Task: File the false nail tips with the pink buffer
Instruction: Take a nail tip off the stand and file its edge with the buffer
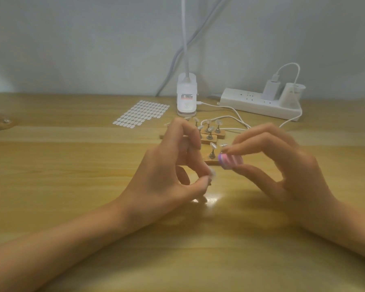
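Observation:
My left hand (173,165) pinches a small clear false nail tip (212,173) between thumb and a curled finger, just above the wooden table (72,175). My right hand (282,165) grips the pink buffer (230,161), a small striped pink and purple block, between thumb and fingers. The buffer's end is a short gap to the right of the nail tip. Behind both hands stand wooden strips (212,162) with metal pegs, several of them carrying clear nail tips (212,145); my left hand hides part of them.
A sheet of small white adhesive tabs (142,113) lies at the back left. A white clip lamp base (186,95) stands behind the stands. A white power strip (259,104) with plugged chargers sits at the back right, its cables (230,119) trailing near the stands.

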Available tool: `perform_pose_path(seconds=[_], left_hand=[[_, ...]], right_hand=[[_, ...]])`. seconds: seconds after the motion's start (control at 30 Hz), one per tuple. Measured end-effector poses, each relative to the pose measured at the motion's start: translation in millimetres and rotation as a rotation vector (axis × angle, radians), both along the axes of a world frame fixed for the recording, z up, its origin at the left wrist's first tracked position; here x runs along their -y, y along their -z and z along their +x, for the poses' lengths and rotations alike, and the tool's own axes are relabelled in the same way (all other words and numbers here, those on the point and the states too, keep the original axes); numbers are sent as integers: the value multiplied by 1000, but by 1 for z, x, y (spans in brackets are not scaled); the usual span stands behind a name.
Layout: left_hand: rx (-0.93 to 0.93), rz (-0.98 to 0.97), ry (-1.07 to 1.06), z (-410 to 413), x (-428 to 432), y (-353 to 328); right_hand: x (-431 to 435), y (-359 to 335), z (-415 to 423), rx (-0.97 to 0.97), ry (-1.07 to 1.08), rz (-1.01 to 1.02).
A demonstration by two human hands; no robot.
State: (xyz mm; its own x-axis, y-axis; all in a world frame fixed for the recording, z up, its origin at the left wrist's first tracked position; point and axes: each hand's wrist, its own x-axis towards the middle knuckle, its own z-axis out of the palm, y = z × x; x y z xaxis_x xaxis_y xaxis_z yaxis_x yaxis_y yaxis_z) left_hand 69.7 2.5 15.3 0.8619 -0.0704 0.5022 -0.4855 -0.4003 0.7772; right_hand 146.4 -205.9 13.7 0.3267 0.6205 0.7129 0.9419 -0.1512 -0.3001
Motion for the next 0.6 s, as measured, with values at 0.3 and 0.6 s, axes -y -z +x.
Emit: perform_pose_path(seconds=[0.3,0.6], left_hand=[[-5,15,-21,1,0,-4],[-17,-20,-22,1,-1,-2]], right_hand=[[1,1,3,-10,-15,-19],[-4,1,-2,42,-58,-36]])
